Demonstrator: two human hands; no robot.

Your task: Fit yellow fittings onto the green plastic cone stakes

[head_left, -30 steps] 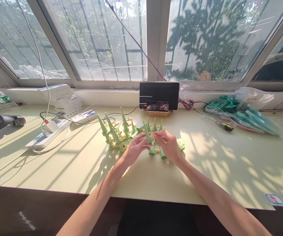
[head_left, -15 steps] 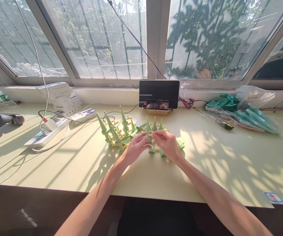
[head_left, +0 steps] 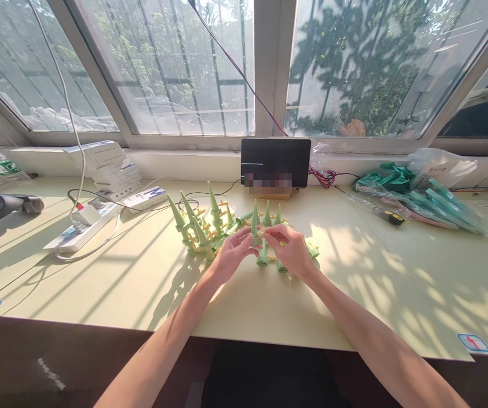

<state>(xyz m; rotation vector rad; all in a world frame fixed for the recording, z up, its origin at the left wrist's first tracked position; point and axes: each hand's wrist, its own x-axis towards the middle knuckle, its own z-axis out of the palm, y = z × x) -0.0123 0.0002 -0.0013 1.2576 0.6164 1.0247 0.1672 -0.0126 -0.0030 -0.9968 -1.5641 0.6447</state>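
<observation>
My left hand (head_left: 234, 253) is closed around the lower part of a green plastic watering spike (head_left: 255, 222), which points upward. My right hand (head_left: 288, 247) meets it from the right, its fingertips pinched at the spike's side on a small yellowish valve (head_left: 261, 232), mostly hidden by the fingers. Left of my hands stand several more green spikes (head_left: 215, 211) with yellow valves sticking out sideways. Other spikes lie on the table under and behind my hands, one green spike (head_left: 262, 258) with its round open end toward me.
Behind the spikes, a dark screen (head_left: 275, 158) leans by the window. A white power strip (head_left: 80, 229) with cables and white boxes (head_left: 103, 164) are at left. At right lie a yellow-black tool (head_left: 394, 218) and clear plastic packets (head_left: 443, 207). The table edge (head_left: 269, 342) runs close to me.
Both hands keep nearly the same place at the upright spike. The spike sits slightly lower between my left fingers, and the right fingertips have shifted a little at its side.
</observation>
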